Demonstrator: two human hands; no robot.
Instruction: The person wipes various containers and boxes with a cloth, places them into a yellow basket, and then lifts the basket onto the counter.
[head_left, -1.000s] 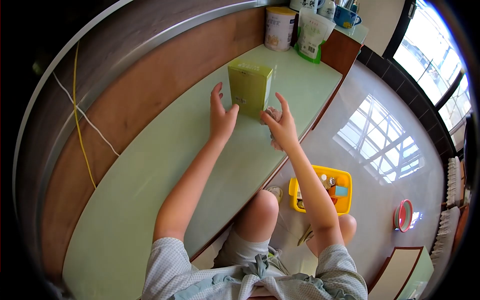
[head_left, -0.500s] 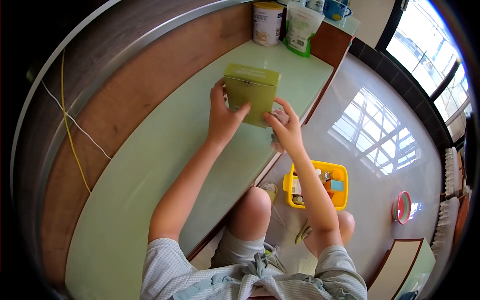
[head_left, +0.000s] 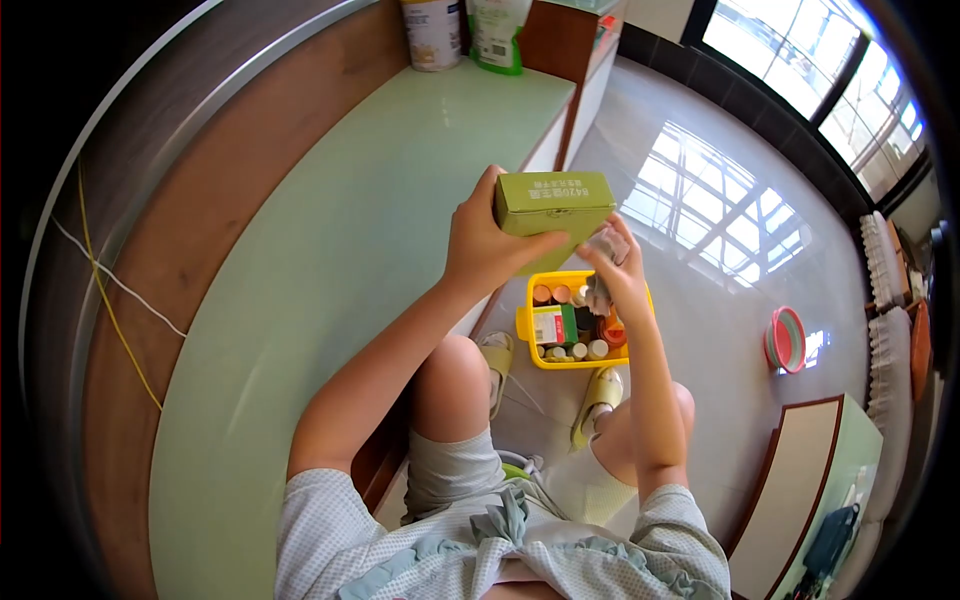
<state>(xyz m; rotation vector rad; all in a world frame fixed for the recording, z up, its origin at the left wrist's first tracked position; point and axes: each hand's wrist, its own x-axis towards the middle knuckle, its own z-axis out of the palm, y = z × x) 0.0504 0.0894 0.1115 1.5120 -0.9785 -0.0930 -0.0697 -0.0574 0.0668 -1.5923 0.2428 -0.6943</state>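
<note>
My left hand (head_left: 487,240) grips a green carton (head_left: 552,222) from its left side, thumb across the front. White printed characters show on the carton's top face, and its lid is down. At the carton's lower right, my right hand (head_left: 622,272) is closed on a crumpled greyish-pink cloth (head_left: 598,293). Its fingers are close to the carton; whether they touch it I cannot tell. Below the hands, a yellow basket (head_left: 523,325) stands on the floor, holding several capped bottles and a white-and-green box (head_left: 550,326). My right forearm hides the basket's right side.
A pale green countertop (head_left: 300,300) runs along my left. At its far end stand a tin can (head_left: 433,35) and a white-and-green pouch (head_left: 495,40). A red-rimmed basin (head_left: 786,340) is on the tiled floor to the right, near a low cabinet (head_left: 800,490).
The carton and both hands have moved right, off the countertop and over the basket. The carton's top now faces me more. My view has turned to the right.
</note>
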